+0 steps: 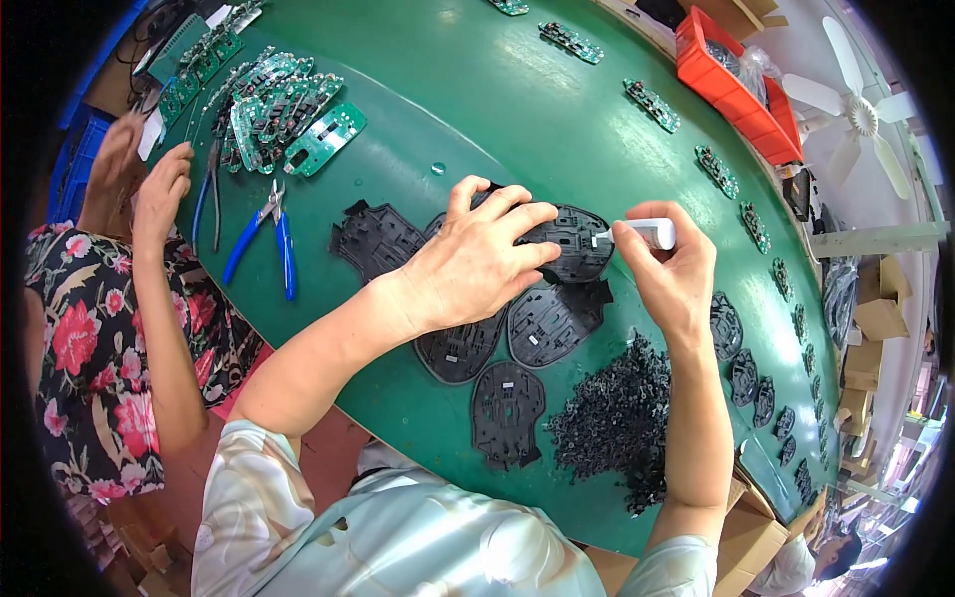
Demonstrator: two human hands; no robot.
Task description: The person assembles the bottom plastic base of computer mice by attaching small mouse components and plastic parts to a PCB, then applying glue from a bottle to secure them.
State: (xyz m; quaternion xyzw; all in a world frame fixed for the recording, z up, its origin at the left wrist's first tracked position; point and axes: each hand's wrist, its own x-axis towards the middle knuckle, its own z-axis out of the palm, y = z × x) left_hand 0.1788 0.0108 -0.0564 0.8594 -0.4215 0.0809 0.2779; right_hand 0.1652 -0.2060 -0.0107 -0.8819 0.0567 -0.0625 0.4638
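My right hand (671,274) pinches a small white squeeze bottle (655,234), tilted so its narrow nozzle points left. The nozzle tip is over or against the right end of a rounded black plastic shell (579,244); whether it touches, I cannot tell. My left hand (482,254) rests on that shell with its fingers spread, covering part of it. More black shells lie around the hand: one at left (376,239), one below (557,320) and one nearest me (505,413). A heap of small black parts (617,413) lies below my right hand.
A co-worker's hands (159,189) are at the table's left edge, beside blue-handled cutters (264,239) and a pile of green circuit boards (274,114). Boards (652,104) and black shells (744,376) line the far right side. A red crate (736,85) stands beyond.
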